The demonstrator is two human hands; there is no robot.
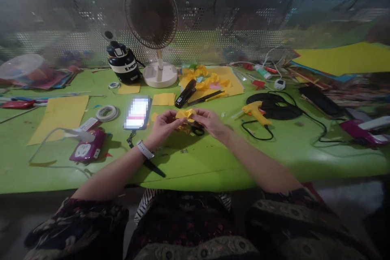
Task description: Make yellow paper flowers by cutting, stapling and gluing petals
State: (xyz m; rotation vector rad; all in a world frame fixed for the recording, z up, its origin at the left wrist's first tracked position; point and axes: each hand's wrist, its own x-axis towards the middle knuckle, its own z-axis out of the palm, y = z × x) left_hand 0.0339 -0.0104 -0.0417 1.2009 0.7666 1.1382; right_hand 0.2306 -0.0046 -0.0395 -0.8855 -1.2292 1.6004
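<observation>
A small folded yellow paper piece (186, 113), petal-like in shape, is pinched between my two hands above the green table. My left hand (166, 126) grips its left side with thumb and fingers, and a white band circles that wrist. From the right, my right hand (211, 122) holds the other side between thumb and fingertips. Just below the hands, dark scissor handles (198, 130) show in part; the hands hide the rest. A black stapler (185, 93) lies beyond my hands, beside small yellow paper squares (163, 99). To the left is a lit phone (137, 113).
Yellow paper flowers (210, 79) lie on a yellow sheet at the back, near a white fan (160, 75) and a black bottle (123, 65). At right rests a yellow glue gun (257, 113) with its cord. A purple power strip (89, 146) and tape roll (106, 113) are left.
</observation>
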